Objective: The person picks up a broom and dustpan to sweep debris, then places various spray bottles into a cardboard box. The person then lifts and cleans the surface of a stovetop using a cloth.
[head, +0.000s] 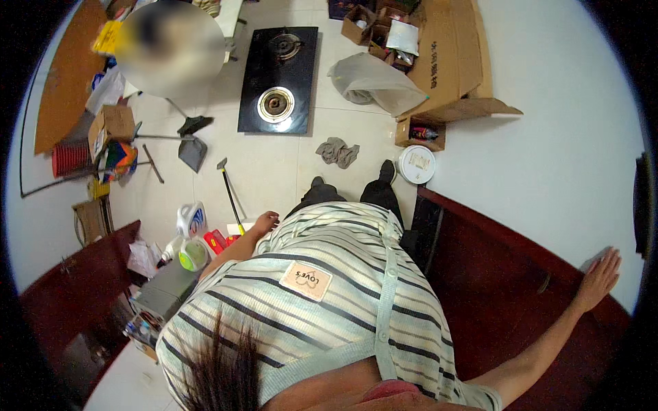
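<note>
My left hand (267,223) hangs beside my hip with its fingers loosely curled, and no object shows in it. Nearest to it are a long-handled scraper (231,196) with a black and yellow handle, lying on the floor, and a red item (215,241). My right hand (602,277) is stretched out to the side, its palm laid against the white wall (534,169) above a dark red wooden panel (493,267). On the floor beyond my feet lie a crumpled grey cloth (336,153) and a black glass two-burner gas hob (280,74).
A lidded white bucket (417,164) stands by my right foot. Past it are a plastic bag (367,77) and a large cardboard box (452,51). Leftward are a dustpan (193,153), a broom (195,124), detergent bottles (191,218) and a blurred person (169,49).
</note>
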{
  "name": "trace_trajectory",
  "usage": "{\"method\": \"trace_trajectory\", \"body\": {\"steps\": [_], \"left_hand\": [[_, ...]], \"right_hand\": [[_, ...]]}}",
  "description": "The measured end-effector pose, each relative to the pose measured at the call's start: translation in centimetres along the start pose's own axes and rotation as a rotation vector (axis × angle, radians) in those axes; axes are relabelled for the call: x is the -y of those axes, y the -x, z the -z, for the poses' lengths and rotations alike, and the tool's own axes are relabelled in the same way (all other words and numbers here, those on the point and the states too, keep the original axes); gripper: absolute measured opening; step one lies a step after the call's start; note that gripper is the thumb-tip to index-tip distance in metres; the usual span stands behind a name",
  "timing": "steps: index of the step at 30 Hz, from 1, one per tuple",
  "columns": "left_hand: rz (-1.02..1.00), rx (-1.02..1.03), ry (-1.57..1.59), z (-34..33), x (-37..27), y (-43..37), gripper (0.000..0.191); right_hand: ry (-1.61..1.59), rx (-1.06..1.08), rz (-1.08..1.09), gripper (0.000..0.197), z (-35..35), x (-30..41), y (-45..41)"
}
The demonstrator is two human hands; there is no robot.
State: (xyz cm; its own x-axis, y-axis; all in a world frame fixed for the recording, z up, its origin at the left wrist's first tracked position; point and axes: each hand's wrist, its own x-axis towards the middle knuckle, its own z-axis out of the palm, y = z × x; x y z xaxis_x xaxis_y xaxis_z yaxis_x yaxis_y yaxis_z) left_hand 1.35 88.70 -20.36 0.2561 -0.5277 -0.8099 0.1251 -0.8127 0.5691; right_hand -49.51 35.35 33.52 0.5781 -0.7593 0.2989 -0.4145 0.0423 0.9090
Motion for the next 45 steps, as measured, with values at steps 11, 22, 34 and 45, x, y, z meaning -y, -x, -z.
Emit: {"method": "trace_trajectory", "body": {"steps": [11,22,34,45], "left_hand": [[0.052,-0.188,0.305,-1.8,3.6,0.6,0.034],[0.049,0.003,0.597,-4.2,-1.8,6.6,0.048],[-0.257,-0.062,0.291,-5.5,-11.1,18.6,0.037],[0.004,-0.550,0.439,-14.3,-2.0,22.4,0.032]], "right_hand": [[0.343,0.338,0.000,0.047,3.5,1.1,1.6],[-0.306,-0.207,-0.141,0.040,-1.8,4.2,1.1],[-2.269,1.479,0.542,0.041,12.6,49.8,15.9],[-1.366,1.599,0.813,0.029,4.7,47.7,16.6]]}}
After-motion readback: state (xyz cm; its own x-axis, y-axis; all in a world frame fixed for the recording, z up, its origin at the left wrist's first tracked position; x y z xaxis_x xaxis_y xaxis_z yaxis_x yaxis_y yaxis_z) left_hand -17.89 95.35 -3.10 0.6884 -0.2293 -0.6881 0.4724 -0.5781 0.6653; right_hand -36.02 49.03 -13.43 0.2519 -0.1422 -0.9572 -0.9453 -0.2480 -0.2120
